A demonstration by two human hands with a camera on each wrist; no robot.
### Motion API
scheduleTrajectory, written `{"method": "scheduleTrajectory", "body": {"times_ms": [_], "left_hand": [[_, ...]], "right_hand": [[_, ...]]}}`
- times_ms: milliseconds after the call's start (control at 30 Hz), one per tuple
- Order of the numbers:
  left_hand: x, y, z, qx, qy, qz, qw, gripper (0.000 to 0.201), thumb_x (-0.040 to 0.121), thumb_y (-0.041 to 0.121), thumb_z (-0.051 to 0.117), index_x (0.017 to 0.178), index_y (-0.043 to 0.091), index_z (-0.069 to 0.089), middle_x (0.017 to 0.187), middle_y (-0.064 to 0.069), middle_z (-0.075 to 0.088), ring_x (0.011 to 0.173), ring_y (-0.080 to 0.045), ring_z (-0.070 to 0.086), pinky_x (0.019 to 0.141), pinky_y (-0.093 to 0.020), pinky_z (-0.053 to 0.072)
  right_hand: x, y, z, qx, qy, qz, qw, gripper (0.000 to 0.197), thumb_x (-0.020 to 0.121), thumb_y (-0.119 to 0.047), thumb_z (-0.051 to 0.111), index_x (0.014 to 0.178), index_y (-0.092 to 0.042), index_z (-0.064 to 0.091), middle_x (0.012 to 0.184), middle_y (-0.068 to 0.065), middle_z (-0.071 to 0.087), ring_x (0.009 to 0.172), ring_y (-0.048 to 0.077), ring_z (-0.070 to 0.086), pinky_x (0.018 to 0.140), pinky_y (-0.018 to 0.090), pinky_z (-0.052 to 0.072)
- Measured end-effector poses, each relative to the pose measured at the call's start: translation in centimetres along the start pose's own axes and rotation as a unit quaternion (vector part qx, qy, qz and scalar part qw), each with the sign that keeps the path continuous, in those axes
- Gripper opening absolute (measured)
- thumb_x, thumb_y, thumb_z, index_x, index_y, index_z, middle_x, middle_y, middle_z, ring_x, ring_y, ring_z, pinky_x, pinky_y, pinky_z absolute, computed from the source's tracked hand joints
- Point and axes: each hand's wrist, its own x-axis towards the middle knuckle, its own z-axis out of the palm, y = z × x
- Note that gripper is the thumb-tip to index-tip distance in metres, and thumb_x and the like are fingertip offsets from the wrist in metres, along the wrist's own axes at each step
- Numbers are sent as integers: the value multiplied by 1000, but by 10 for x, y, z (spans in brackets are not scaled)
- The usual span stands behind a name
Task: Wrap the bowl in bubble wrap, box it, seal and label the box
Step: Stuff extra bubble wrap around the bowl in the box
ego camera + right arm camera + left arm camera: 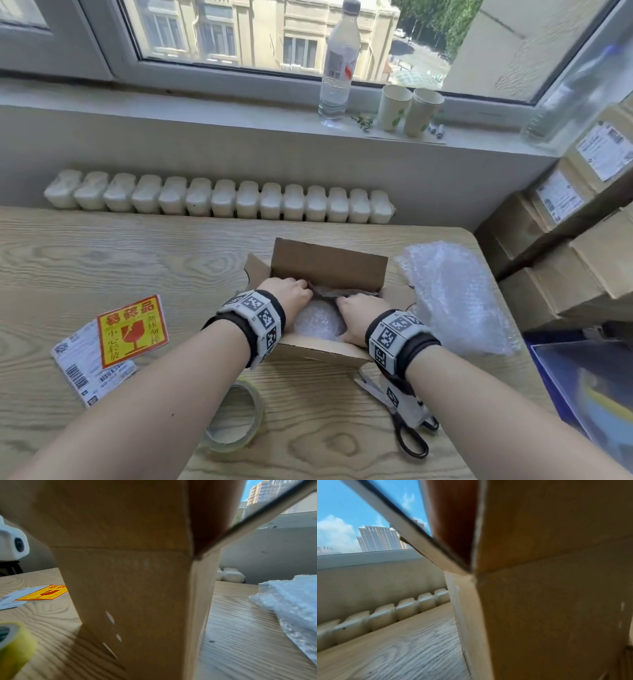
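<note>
**Wrapped bowl in the open box**

The bubble-wrapped bowl [318,322] sits inside the open cardboard box [329,263] on the wooden table [102,253]. The left hand [291,296] and right hand [359,313] reach in over it, fingers on crumpled brown paper [325,291]; whether they grip it is unclear. To the left lies a yellow-and-red fragile sticker [132,330] with Chinese characters and a broken-glass symbol, overlapping a barcoded shipping label [78,366]. Tape roll [236,421], scissors [407,428] and spare bubble wrap [455,294] lie nearby.

Light wood-grain surface [102,260] w/ white radiator [219,202] behind it, under a grey sill [205,113]. Big window [239,34] above, bright daylight, beige bldg outside. Cardboard cartons [582,240] stacked at right.
</note>
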Motion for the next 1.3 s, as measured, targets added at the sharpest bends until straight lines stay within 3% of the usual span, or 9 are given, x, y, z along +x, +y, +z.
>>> {"method": "scheduleTrajectory", "body": {"times_ms": [333,600,700,800,900,967,1033,1133,1300], "left_hand": [[2,0,12,-35,40,-2,999,38,87,21,53,124,13,54,124,-5,55,111,-25,56,84,-35,47],[-8,-3,12,-110,92,-10,990,42,79,20,57,120,14,57,116,-4,55,110,-22,52,91,-33,43],[-15,-8,13,-110,161,-3,981,38,75,29,62,110,15,64,109,-4,57,103,-25,53,88,-33,40],[-25,-14,10,-94,223,-11,970,47,71,42,67,112,20,64,112,-2,52,106,-23,49,91,-34,37],[-33,-15,3,-141,216,-29,966,75,70,58,66,136,28,44,136,2,36,129,-18,32,108,-32,26],[-38,-16,-3,-171,175,-33,969,89,69,63,66,144,28,32,147,3,25,137,-15,22,112,-29,21],[-44,-16,-7,-192,130,-36,972,96,68,62,70,146,27,26,151,4,23,138,-14,22,112,-27,21],[-51,-14,-10,-219,98,-28,970,100,63,58,76,146,28,28,152,5,22,140,-14,19,112,-29,21],[-51,-10,-17,-201,98,-2,975,90,57,58,79,135,29,46,136,8,32,129,-14,28,109,-28,28]], "right_hand": [[18,3,14,2,-1,-17,1000,62,78,-42,68,129,-14,47,124,6,60,112,26,60,87,38,52],[10,4,4,13,1,-35,999,57,70,-45,68,119,-20,57,112,2,66,100,23,64,82,37,55],[0,3,-9,27,52,-35,998,42,69,-45,65,104,-22,64,99,-1,67,94,22,63,76,33,53],[-13,1,-21,27,158,-51,986,42,77,-53,60,107,-23,62,105,-4,59,104,18,52,80,32,47],[-22,-2,-26,48,195,-73,977,75,71,-66,62,134,-29,45,134,-1,40,124,18,35,100,33,39],[-24,-2,-25,39,149,-77,985,98,67,-72,62,148,-31,23,153,1,21,140,21,19,113,38,24],[-26,2,-25,69,87,-73,991,110,67,-72,64,152,-25,12,158,-1,13,145,19,12,117,38,16],[-30,11,-29,159,3,-74,984,124,62,-71,70,153,-18,4,160,-5,6,147,14,7,120,35,11],[-36,9,-23,89,-30,-72,993,138,55,-68,76,150,-26,-15,159,-7,-3,147,19,1,119,45,10]]}}
